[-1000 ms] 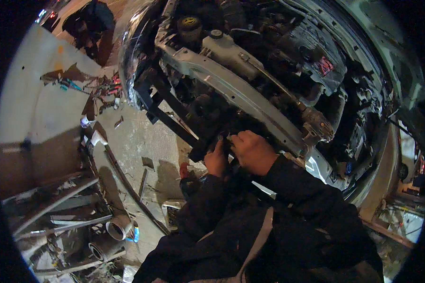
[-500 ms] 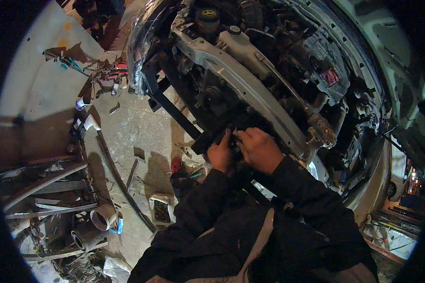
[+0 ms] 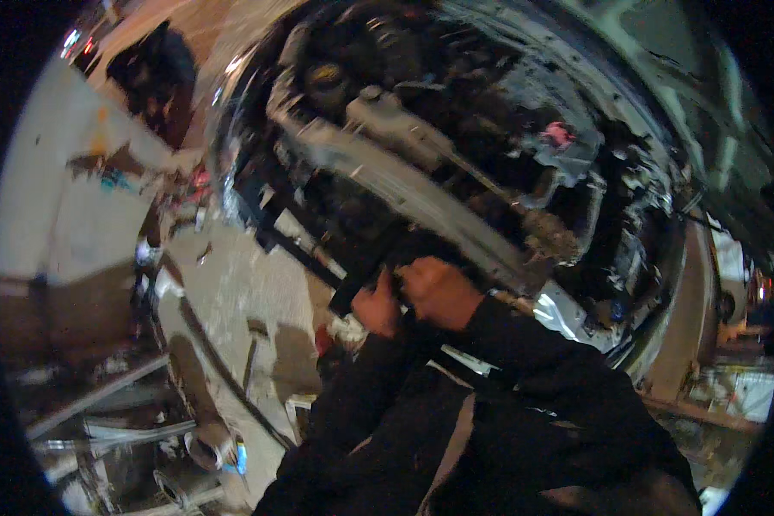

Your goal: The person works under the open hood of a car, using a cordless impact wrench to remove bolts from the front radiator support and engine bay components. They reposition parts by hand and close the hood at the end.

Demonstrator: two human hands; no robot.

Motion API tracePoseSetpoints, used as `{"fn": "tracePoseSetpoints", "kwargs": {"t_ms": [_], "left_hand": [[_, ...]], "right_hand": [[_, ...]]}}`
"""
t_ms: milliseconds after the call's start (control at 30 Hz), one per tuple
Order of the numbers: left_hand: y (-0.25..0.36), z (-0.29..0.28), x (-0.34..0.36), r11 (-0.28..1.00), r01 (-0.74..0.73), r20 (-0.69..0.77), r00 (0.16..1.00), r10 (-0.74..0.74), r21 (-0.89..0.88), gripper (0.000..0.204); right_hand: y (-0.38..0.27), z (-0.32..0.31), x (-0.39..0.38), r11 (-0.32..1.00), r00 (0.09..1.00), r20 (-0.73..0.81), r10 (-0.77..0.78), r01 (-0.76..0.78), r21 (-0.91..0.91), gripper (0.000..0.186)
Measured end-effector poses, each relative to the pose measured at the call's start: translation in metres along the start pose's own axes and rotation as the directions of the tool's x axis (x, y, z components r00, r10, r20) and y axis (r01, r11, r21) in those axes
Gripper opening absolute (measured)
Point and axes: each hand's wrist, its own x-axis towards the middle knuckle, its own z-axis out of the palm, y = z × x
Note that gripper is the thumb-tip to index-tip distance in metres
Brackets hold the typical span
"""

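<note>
My left hand and my right hand are close together at the front of a car with its engine bay exposed. Both have curled fingers, closed around something small and dark that motion blur and the fingers hide. Just beyond them, a bare grey metal crossbeam runs diagonally across the car's front. A black bar of the front frame reaches toward my left hand. Behind the crossbeam lie a pale plastic tank and a dark round cap with a yellow mark.
Overhead to the right hangs the raised hood. A long dark curved strip lies on the concrete floor at left, near metal scraps and a pale cylinder. A large light panel stands at far left.
The whole view has shifted and blurred with head motion, so both hands now appear lower and further left. They stay together at the same spot on the car's front, fingers still curled.
</note>
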Motion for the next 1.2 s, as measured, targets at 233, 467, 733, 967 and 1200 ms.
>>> {"fn": "tracePoseSetpoints", "kwargs": {"t_ms": [233,467,733,967,1200], "left_hand": [[0.006,0.000,-0.006,0.963,-0.150,0.066,0.984,0.168,-0.225,0.040],[-0.024,-0.021,0.038,0.665,-0.609,0.318,0.793,0.520,0.432,0.031],[-0.071,-0.021,0.089,0.722,-0.624,0.443,0.761,0.475,0.299,0.038],[-0.045,-0.019,0.055,0.683,-0.662,0.319,0.749,0.581,0.308,0.042],[-0.055,-0.013,0.069,0.181,-0.775,0.442,0.517,0.733,0.605,0.036]], "right_hand": [[-0.004,0.006,0.000,0.997,0.997,0.044,0.067,-0.065,-0.044,0.033],[-0.005,0.014,0.001,0.987,0.986,0.056,0.159,-0.159,0.001,0.026],[-0.006,0.022,0.002,0.971,0.972,-0.045,0.229,-0.224,0.087,0.023],[-0.007,0.022,0.000,0.989,0.985,-0.096,0.144,-0.145,-0.001,0.019],[-0.008,0.015,0.000,0.990,0.986,-0.100,0.135,-0.137,-0.014,0.020]]}}
